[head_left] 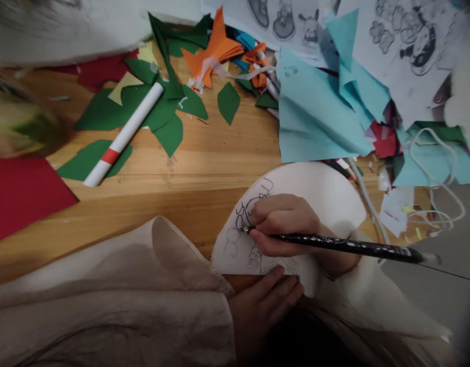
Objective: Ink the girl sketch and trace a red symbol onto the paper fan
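A long black pen (351, 245) with a speckled barrel is held in my right hand (286, 221), fingers closed around it near the tip. The tip rests on a white sheet with a rounded edge (326, 186), among black-lined cartoon figures and fainter sketched outlines at its left side. My hand covers part of the drawing. Below, my left hand (267, 295) lies with fingers stretched out over the sheet's near edge; its thumb is hidden.
Left of the sheet lies a white tube with a red band (130, 130) on green paper leaves (168, 127). Red paper (24, 196), an orange folded paper shape (215, 48) and light-blue paper (314, 112) surround the work. Printed sheets (357, 30) and a white cord (454, 178) lie right.
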`<state>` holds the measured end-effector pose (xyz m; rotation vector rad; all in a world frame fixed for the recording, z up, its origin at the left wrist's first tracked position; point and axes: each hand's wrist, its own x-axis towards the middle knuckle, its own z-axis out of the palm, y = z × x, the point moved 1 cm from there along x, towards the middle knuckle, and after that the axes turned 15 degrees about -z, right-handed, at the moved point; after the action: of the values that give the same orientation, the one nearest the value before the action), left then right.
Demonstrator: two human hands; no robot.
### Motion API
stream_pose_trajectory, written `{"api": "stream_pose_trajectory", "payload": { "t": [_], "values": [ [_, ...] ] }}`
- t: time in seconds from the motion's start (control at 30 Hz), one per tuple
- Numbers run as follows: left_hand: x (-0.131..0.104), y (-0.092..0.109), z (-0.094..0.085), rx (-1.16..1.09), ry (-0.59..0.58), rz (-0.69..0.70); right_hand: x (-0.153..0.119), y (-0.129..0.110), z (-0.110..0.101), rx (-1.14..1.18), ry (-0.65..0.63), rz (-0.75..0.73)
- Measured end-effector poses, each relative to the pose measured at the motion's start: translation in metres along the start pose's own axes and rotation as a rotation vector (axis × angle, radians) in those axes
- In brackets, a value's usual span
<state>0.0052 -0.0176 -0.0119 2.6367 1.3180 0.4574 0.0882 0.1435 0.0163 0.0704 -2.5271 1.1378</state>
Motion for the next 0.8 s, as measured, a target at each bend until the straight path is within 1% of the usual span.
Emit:
{"api": "stream_pose_trajectory", "payload": {
  "t": [0.07,0.13,0.2,0.23,0.3,0.33,0.37,0.4,0.47,0.5,0.53,0.57,0.6,0.63,0.7,0.77,0.8],
  "values": [
    [0.0,0.0,0.0,-0.06,0.029,-0.019,0.0,-0.002,0.0,0.013,0.131,0.08],
    [0.0,0.0,-0.001,-0.106,0.073,-0.042,0.002,-0.005,-0.004,0.032,0.214,0.173],
    [0.0,0.001,-0.004,-0.111,0.125,-0.048,0.004,-0.009,-0.014,-0.005,0.275,0.272],
    [0.0,0.001,-0.006,-0.099,0.149,-0.049,0.005,-0.012,-0.022,-0.082,0.284,0.317],
    [0.0,0.002,-0.009,-0.051,0.204,-0.071,0.0,-0.018,-0.039,-0.374,0.256,0.43],
    [-0.001,0.002,-0.011,-0.011,0.234,-0.098,-0.007,-0.022,-0.048,-0.566,0.233,0.52],
    [-0.002,0.003,-0.012,0.043,0.253,-0.135,-0.017,-0.027,-0.056,-0.754,0.201,0.652],
    [-0.004,0.004,-0.013,0.106,0.257,-0.185,-0.03,-0.032,-0.062,-0.879,0.173,0.815],
    [-0.01,0.005,-0.014,0.235,0.233,-0.289,-0.064,-0.041,-0.068,-1.031,0.17,1.106],
    [-0.013,0.006,-0.014,0.285,0.212,-0.331,-0.082,-0.044,-0.066,-1.053,0.192,1.186],
    [-0.016,0.006,-0.014,0.317,0.19,-0.361,-0.1,-0.045,-0.063,-1.022,0.23,1.222],
    [-0.018,0.006,-0.013,0.332,0.177,-0.38,-0.116,-0.045,-0.058,-0.983,0.295,1.208],
    [-0.021,0.005,-0.013,0.338,0.171,-0.387,-0.13,-0.043,-0.052,-0.92,0.341,1.139],
    [-0.022,0.004,-0.013,0.341,0.165,-0.385,-0.14,-0.04,-0.046,-0.908,0.375,1.066],
    [-0.023,0.0,-0.013,0.341,0.159,-0.377,-0.155,-0.033,-0.036,-0.903,0.452,0.981],
    [-0.022,-0.005,-0.015,0.324,0.142,-0.374,-0.162,-0.025,-0.031,-0.861,0.532,0.912],
    [-0.02,-0.007,-0.017,0.307,0.116,-0.381,-0.164,-0.023,-0.029,-0.821,0.571,0.881]
  ]
}}
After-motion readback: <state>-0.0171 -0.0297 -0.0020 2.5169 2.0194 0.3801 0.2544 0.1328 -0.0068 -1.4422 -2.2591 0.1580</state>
